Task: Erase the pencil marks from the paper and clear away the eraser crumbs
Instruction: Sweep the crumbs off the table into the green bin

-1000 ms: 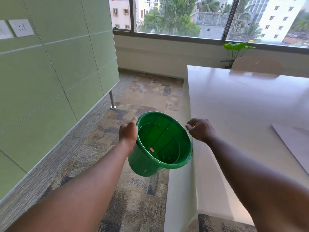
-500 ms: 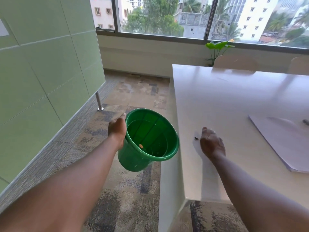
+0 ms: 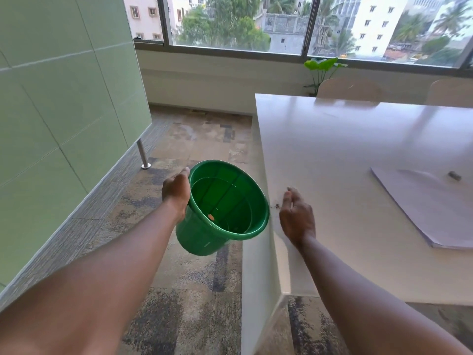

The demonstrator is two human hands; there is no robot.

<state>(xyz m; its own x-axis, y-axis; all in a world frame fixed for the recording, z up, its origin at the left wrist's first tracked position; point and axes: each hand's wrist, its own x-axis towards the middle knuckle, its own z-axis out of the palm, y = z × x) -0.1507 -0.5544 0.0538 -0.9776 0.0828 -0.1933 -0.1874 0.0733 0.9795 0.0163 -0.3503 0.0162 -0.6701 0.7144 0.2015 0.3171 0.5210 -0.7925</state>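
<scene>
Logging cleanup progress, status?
Left hand grips green bucket at table edge. Right hand open beside crumbs. Nothing blocking.

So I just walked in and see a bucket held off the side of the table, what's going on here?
A person is clearing eraser crumbs. The left hand grips the rim of a round green plastic bucket held against the edge of the white table. The right hand, open, rests edge-on on the tabletop just behind a small cluster of dark crumbs near that edge. The white paper sheets lie farther right with a small grey eraser on top.
</scene>
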